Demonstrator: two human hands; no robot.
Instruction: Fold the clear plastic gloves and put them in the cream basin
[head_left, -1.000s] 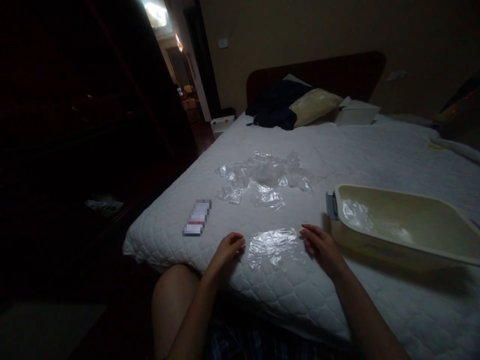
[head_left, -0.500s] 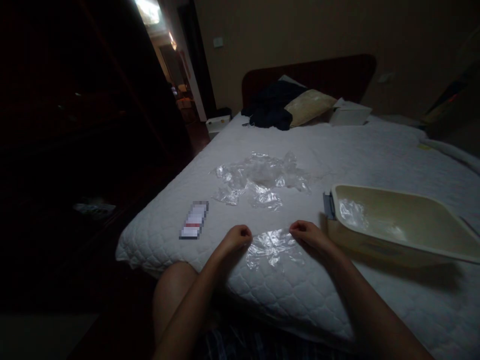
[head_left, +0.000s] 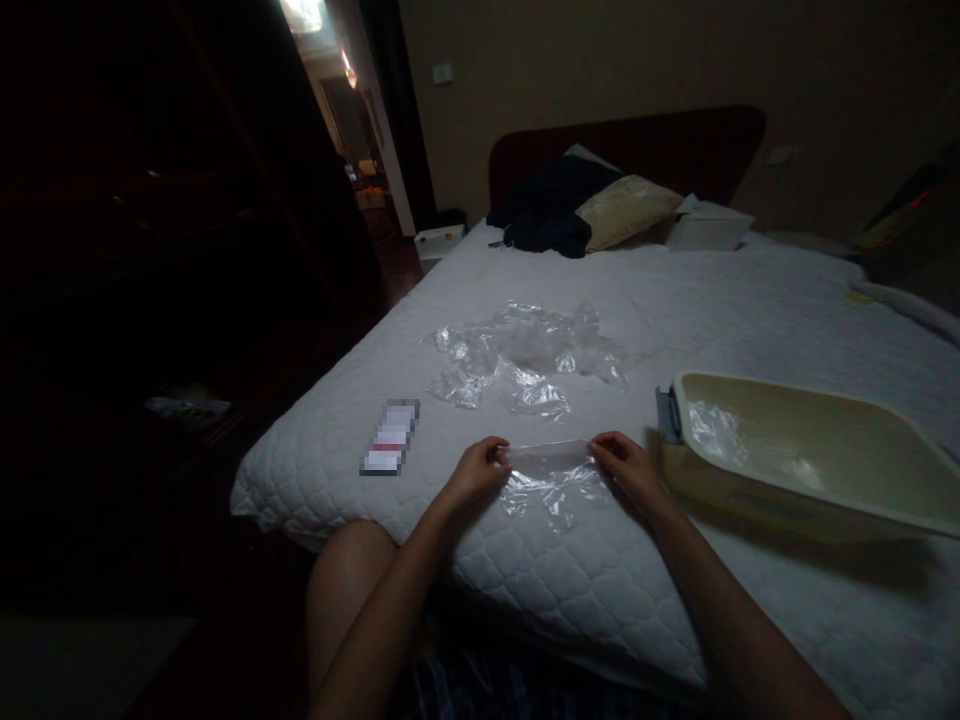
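Observation:
Between my two hands a clear plastic bag (head_left: 553, 482) is stretched along its top edge, its lower part crinkled over the white quilted bedding. My left hand (head_left: 484, 468) pinches the left end of that edge, and my right hand (head_left: 621, 462) pinches the right end. Beyond them lies a loose spread of crumpled clear plastic bags (head_left: 529, 350). To the right of my right hand stands a cream plastic bin (head_left: 795, 430) with a grey latch, and some clear plastic shows inside it.
A blurred-out phone-like object (head_left: 390, 438) lies on the bed (head_left: 360, 380), left of my hands. Near the headboard (head_left: 630, 145) are dark clothing (head_left: 551, 205), a beige pillow (head_left: 630, 210) and a white box (head_left: 709, 225). The bed's left side drops to a dark floor.
The bag's top edge is now raised a little and folded smoother between my hands. Both hands have moved slightly up and to the right in view, along with a small camera shift.

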